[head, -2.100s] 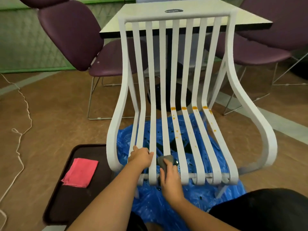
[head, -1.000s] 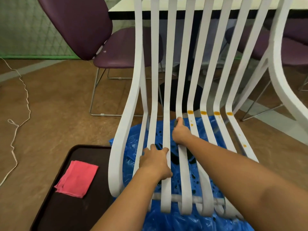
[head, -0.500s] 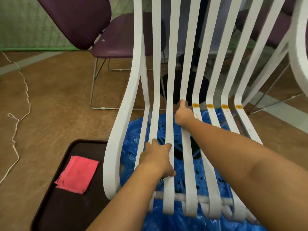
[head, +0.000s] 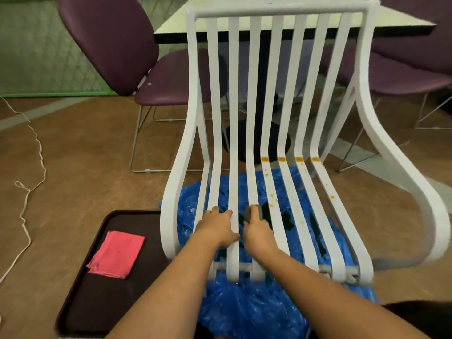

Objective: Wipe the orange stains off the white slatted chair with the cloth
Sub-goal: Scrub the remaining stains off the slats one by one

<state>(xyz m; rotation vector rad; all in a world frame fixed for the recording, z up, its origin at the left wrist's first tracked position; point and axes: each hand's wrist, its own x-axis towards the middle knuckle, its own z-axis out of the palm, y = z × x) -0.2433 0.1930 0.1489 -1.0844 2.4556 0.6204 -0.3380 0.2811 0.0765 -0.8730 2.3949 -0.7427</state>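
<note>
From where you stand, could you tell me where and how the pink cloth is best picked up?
Pinch the pink cloth at its near right corner, coming from above. It lies folded flat on the dark tray, so there is no raised part to grip; that corner points toward the left hand, which is nearest.

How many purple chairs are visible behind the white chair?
2. One purple chair stands at the upper left, beside the table. The second one is at the upper right, partly behind the white slatted chair. Others may be hidden outside the view.
</note>
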